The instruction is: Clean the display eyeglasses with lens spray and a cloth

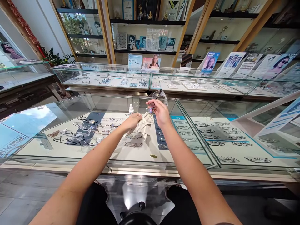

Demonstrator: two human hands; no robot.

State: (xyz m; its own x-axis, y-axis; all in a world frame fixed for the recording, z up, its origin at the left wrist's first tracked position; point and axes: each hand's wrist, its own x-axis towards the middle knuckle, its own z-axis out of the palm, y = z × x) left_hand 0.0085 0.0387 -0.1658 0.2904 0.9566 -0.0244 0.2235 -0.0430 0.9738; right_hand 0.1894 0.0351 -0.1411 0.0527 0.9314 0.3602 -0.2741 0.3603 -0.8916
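My right hand (161, 112) grips a pair of eyeglasses (150, 108) raised over the glass counter, with a dark temple standing up behind the fingers. In my left hand (134, 121) is a cream cleaning cloth (144, 123), which hangs down between the two hands just below the lens. The fingers of both hands are closed. Just behind my left hand stands a small white spray bottle (131, 109); its lower part is partly hidden.
Several eyeglasses (70, 140) lie on the left of the glass display counter (93, 156). A small gold-green strip (153, 156) is near the front. More frames (213, 136) sit at the right. Behind runs a second display case (164, 82) with standing advertising cards (231, 64).
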